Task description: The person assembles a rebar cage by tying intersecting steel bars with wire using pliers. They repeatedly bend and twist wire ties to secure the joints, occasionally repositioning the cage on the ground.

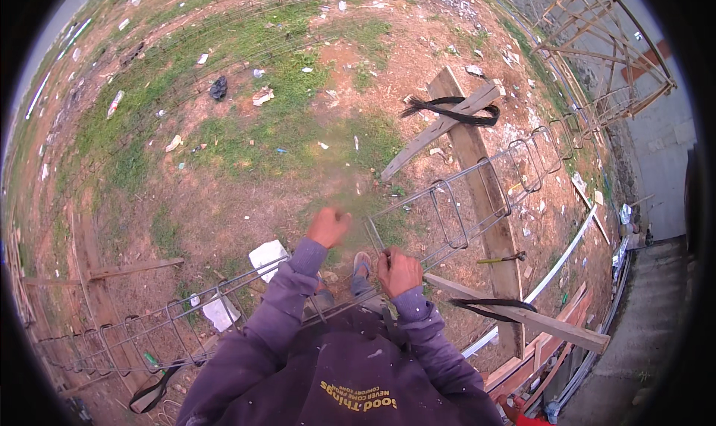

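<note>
A long steel rebar cage [466,239] with rectangular stirrups runs from the lower left, across in front of my body, to the upper right. My right hand [400,269] is closed at the lower corner of a stirrup [374,234], gripping the cage there. Just left of that stirrup, my left hand [328,227] is raised with its fingers curled in. A blurred patch beside its fingers hides whatever they may hold. Bundles of black tie wire hang over the timber supports: one bundle [477,114] farther off, another bundle [496,307] near my right side.
A wide plank [477,157] passes beneath the cage, with a hammer [501,259] lying across it. Another timber support [93,273] stands at the left. White slabs [221,311] lie on the littered grass. A wall [664,150] and a wooden frame [615,45] are at the right.
</note>
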Tool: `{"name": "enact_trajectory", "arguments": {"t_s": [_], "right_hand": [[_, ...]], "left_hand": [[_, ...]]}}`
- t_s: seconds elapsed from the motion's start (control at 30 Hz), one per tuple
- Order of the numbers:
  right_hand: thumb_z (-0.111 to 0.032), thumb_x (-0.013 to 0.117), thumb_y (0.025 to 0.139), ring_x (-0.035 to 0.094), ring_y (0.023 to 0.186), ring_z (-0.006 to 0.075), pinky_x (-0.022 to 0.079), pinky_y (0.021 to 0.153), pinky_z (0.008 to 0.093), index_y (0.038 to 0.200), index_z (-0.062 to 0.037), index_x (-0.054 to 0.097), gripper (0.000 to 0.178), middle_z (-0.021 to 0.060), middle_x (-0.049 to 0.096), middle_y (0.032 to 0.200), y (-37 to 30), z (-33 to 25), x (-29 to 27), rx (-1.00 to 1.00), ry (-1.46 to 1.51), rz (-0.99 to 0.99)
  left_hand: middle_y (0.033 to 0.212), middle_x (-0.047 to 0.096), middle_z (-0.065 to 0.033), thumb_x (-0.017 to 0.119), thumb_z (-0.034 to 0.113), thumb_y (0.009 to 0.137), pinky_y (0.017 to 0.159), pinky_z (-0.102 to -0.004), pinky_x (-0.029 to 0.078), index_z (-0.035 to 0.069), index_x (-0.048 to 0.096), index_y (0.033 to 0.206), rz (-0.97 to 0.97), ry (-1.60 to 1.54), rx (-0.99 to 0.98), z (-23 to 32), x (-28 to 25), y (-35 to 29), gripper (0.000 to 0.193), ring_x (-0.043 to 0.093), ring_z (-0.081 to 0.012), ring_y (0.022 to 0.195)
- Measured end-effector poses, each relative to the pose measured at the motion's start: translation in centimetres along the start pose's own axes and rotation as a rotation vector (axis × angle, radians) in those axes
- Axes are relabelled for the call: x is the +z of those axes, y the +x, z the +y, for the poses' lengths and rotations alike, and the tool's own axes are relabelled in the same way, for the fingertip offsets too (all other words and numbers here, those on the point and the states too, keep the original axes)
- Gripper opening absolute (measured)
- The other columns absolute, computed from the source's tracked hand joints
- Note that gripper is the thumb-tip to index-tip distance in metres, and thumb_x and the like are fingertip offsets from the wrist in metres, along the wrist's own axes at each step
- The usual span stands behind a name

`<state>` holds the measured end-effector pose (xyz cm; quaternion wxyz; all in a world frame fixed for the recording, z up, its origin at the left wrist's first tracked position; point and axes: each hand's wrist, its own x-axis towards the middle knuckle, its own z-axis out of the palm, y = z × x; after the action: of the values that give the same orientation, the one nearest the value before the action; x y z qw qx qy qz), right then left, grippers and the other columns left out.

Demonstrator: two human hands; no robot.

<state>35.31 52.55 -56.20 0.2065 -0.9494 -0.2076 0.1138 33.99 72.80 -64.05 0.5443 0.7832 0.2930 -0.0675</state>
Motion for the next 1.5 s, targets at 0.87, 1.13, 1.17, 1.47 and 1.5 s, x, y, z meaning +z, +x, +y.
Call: {"name": "enact_trajectory", "arguments": {"t_s": [0.87,1.13,1.17,1.47,1.5], "right_hand": [[-0.023,0.061,0.087,0.061,0.054,0.0377,0.047,0.052,0.0502,0.099,-0.0057,0.057,0.022,0.0161,0.060,0.059,3.3,1.5,3.7,-0.231,0.017,-0.077],[-0.023,0.060,0.089,0.062,0.054,0.0384,0.046,0.052,0.0507,0.097,-0.0098,0.059,0.015,0.0160,0.062,0.059,3.6,0.2,3.6,-0.218,-0.015,-0.076],[-0.023,0.060,0.089,0.061,0.054,0.0385,0.046,0.052,0.0507,0.097,-0.0100,0.059,0.015,0.0160,0.061,0.058,3.6,0.1,3.6,-0.203,-0.011,-0.071],[-0.019,0.061,0.086,0.063,0.057,0.0365,0.047,0.051,0.0499,0.085,-0.0063,0.057,0.014,0.0170,0.062,0.063,4.4,-0.4,2.0,-0.164,-0.001,-0.035],[-0.019,0.061,0.086,0.063,0.057,0.0368,0.047,0.052,0.0497,0.085,-0.0058,0.056,0.014,0.0174,0.062,0.064,4.5,-0.5,1.7,-0.196,-0.013,-0.012]], "left_hand": [[0.077,0.070,-0.0096,0.070,0.023,0.085,0.031,-0.0260,0.035,-0.008,0.060,0.113,-0.249,-0.380,-0.191,1.2,0.2,2.0,0.042,0.048,-0.0104,0.036],[0.085,0.069,-0.0114,0.064,0.018,0.091,0.039,-0.0299,0.047,-0.007,0.066,0.100,-0.047,-0.281,-0.115,0.0,0.9,1.6,0.028,0.058,-0.0143,0.045],[0.085,0.069,-0.0111,0.065,0.019,0.091,0.040,-0.0296,0.047,-0.007,0.067,0.101,-0.006,-0.291,-0.030,0.3,1.1,1.5,0.028,0.058,-0.0141,0.045],[0.077,0.068,-0.0081,0.069,0.029,0.090,0.044,-0.0294,0.046,0.001,0.071,0.105,0.043,-0.271,0.045,1.6,1.9,1.4,0.032,0.060,-0.0131,0.048],[0.075,0.068,-0.0080,0.068,0.029,0.090,0.045,-0.0300,0.046,0.001,0.071,0.104,0.061,-0.204,0.099,1.6,1.9,1.6,0.031,0.060,-0.0134,0.049]]}}
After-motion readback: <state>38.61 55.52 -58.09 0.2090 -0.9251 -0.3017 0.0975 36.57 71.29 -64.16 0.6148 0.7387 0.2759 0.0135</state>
